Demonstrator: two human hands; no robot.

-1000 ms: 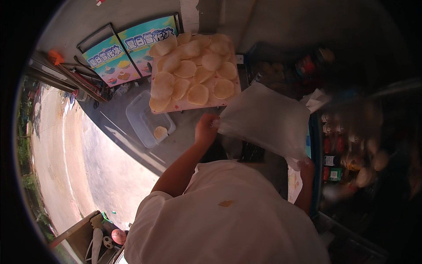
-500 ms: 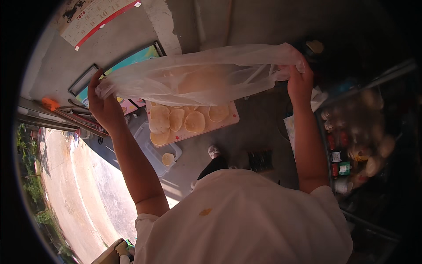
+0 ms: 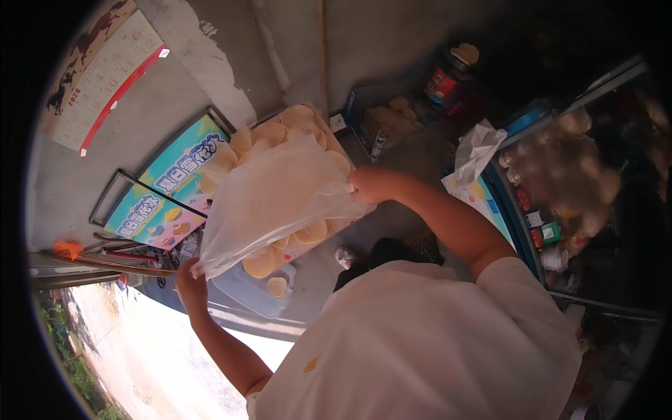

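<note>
A thin, clear plastic sheet (image 3: 273,189), perhaps a large bag, is stretched between my two hands. My left hand (image 3: 190,278) pinches its near left corner; my right hand (image 3: 371,185) grips the edge on the right. Beneath the plastic lies a pink board (image 3: 339,136) spread with round, pale yellow flat pieces that look like dough or flatbread. Some of these pieces (image 3: 301,120) show past the far edge of the sheet, and others (image 3: 260,262) past its near edge. The plastic veils the middle ones.
Below the board is a translucent plastic lid or tub (image 3: 245,288) with one round piece (image 3: 277,286) on it. A glass display case (image 3: 521,262) with packages stands at right. Beyond the board are a dark crate (image 3: 360,105) and a red-labelled jar (image 3: 441,85). A colourful sign (image 3: 164,178) leans at left.
The plastic has come down from a raised, stretched position to lie low over the board. Both hands have lowered, the right one moving leftward. The view has turned.
</note>
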